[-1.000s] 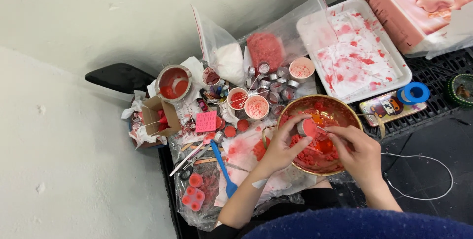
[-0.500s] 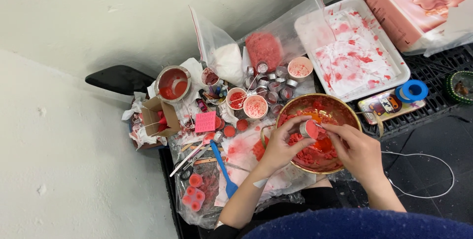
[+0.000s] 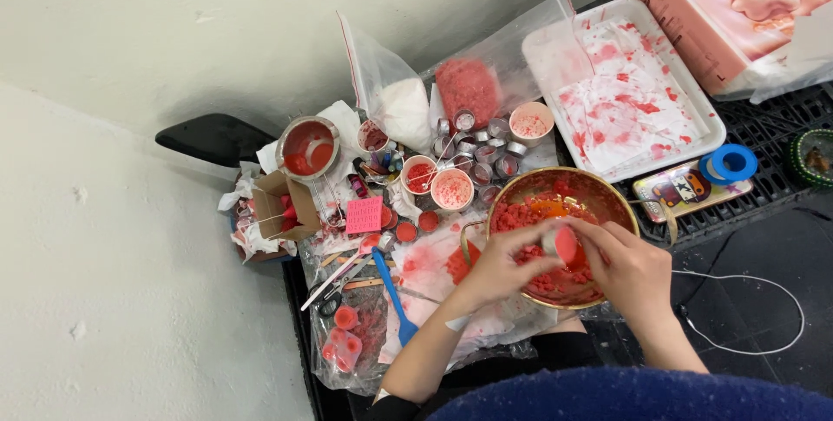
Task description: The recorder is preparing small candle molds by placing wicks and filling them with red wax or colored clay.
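Insp. note: I see the left hand [image 3: 501, 266] clasping a small metal cup [image 3: 560, 242] packed w/ red wax, held over the brass bowl [image 3: 607, 191] of red wax crumbs; right hand [image 3: 632, 272] pinches its far side, fingertips on the rim. I judge the cup light, thin-walled, easily dented, prob. greasy. Best held round the side wall, not the soft wax face.

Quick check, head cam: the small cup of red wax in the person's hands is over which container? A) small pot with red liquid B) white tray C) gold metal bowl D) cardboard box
C: the small cup, pinched between the left hand and right hand, sits above the gold metal bowl of red crumbled wax, well apart from the white tray.
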